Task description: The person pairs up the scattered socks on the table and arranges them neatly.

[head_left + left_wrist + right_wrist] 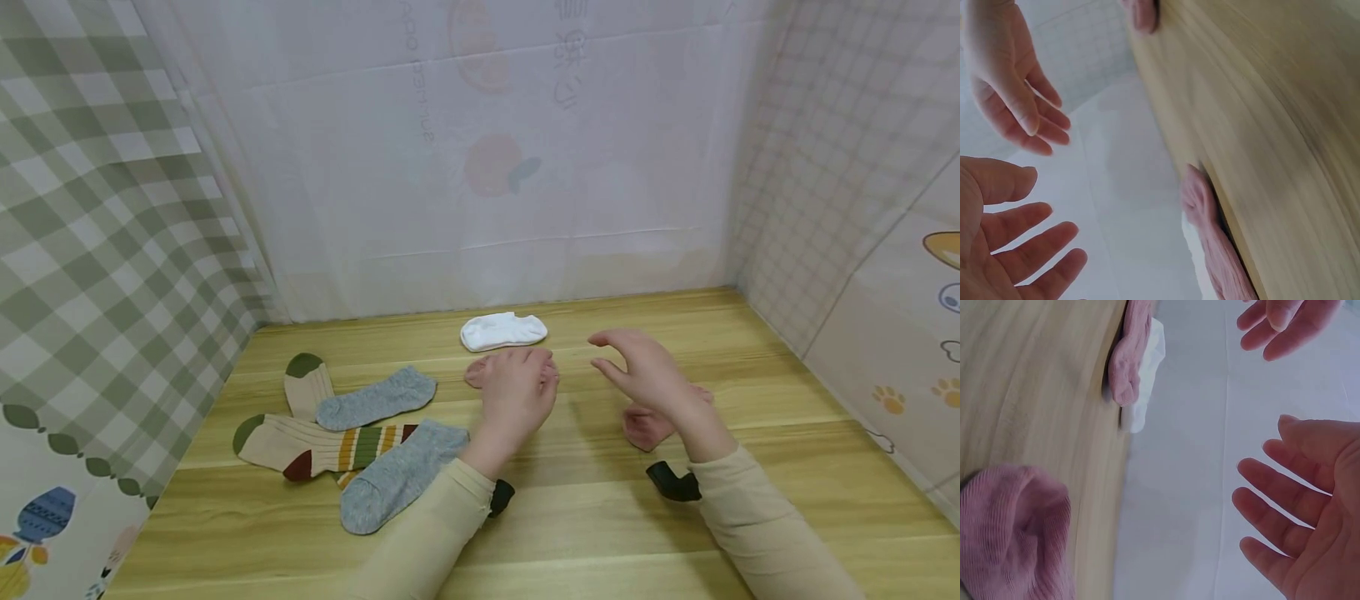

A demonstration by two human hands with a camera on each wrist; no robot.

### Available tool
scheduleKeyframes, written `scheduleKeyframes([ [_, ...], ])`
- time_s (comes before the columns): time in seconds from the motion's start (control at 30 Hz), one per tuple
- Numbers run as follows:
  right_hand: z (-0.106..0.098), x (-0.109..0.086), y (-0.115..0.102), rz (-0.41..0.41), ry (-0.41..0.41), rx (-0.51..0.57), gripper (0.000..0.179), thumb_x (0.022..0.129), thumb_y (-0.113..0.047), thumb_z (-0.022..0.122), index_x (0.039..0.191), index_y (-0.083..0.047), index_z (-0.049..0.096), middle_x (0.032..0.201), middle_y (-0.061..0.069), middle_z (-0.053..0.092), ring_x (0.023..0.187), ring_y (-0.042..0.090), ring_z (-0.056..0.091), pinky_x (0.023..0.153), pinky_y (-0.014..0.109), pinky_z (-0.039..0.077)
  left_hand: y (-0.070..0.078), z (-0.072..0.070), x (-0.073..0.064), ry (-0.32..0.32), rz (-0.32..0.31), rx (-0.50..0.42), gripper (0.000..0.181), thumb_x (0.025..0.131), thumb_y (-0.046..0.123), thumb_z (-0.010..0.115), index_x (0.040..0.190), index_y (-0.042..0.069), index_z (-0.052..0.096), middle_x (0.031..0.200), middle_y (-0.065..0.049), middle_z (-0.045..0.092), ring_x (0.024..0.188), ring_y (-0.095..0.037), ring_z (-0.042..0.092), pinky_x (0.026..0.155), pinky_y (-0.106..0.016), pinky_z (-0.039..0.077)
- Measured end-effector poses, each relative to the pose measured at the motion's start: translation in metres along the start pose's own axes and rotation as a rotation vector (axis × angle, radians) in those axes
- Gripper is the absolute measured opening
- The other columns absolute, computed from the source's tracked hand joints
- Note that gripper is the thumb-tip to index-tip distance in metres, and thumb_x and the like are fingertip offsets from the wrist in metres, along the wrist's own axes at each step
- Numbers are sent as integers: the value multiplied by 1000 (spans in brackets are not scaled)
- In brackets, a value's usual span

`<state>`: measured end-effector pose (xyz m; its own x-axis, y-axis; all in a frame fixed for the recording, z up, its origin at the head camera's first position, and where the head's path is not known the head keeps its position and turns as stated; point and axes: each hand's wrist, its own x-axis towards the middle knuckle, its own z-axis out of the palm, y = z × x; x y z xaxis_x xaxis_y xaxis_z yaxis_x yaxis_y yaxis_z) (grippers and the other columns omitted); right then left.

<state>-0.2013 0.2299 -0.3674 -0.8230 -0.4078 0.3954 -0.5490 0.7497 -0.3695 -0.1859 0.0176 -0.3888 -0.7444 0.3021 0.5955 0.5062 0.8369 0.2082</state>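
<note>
Both hands are raised above the table and hold nothing. In the head view my left hand (519, 400) is over a pink sock (475, 372), hiding most of it; the left wrist view shows its fingers (1035, 253) loosely spread, apart from that sock (1219, 250). Above a second pink sock (647, 427), my right hand (648, 375) has its thumb and fingers apart. That sock (1013, 534) lies bunched on the wood in the right wrist view. Just behind the first pink sock is a folded white sock (502, 332).
On the left of the wooden table (585, 542) lie two grey socks (378, 400) and beige striped socks (322, 446), partly overlapping. A white cloth wall (360, 183) stands at the back, with a checked cloth (112, 167) on the left and a patterned one (847, 208) on the right.
</note>
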Motion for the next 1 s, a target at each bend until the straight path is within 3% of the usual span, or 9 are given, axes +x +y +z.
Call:
scheduleKeyframes([
  [0.2, -9, -8, 2, 3, 39, 29, 28, 92, -3, 69, 117, 7, 64, 117, 22, 66, 112, 42, 58, 95, 57, 44, 13, 2, 1, -40, 5, -34, 28, 85, 27, 77, 110, 15, 73, 105, 0, 71, 103, -21, 64, 92, -40, 47],
  [0.43, -16, -17, 14, 19, 72, 39, 29, 90, -3, 71, 117, 8, 64, 114, 25, 66, 108, 44, 59, 91, 59, 45, 26, 7, -1, -126, -45, -77, 32, 87, 31, 76, 115, 16, 72, 109, 0, 70, 110, -23, 61, 89, -45, 48],
  [0.63, -19, -27, 28, 63, 67, 44, 31, 90, -3, 71, 117, 10, 63, 114, 27, 65, 106, 46, 59, 88, 60, 45, 36, 13, -1, -182, -67, -95, 34, 88, 34, 74, 116, 15, 71, 111, 0, 71, 116, -27, 59, 100, -45, 43],
  [0.83, -26, -36, 39, 136, 35, 42, 33, 91, -5, 70, 118, 11, 62, 115, 29, 64, 107, 48, 58, 88, 61, 45, 46, 23, -2, -260, -126, -139, 37, 89, 36, 72, 121, 16, 70, 114, 0, 69, 110, -22, 60, 88, -41, 48],
  [1.0, -32, -43, 48, 221, -17, 67, 36, 95, -10, 67, 123, 11, 59, 120, 32, 61, 112, 51, 54, 91, 64, 42, 53, 29, -3, -298, -147, -192, 38, 89, 36, 73, 121, 16, 70, 115, 2, 69, 108, -17, 62, 87, -35, 50],
])
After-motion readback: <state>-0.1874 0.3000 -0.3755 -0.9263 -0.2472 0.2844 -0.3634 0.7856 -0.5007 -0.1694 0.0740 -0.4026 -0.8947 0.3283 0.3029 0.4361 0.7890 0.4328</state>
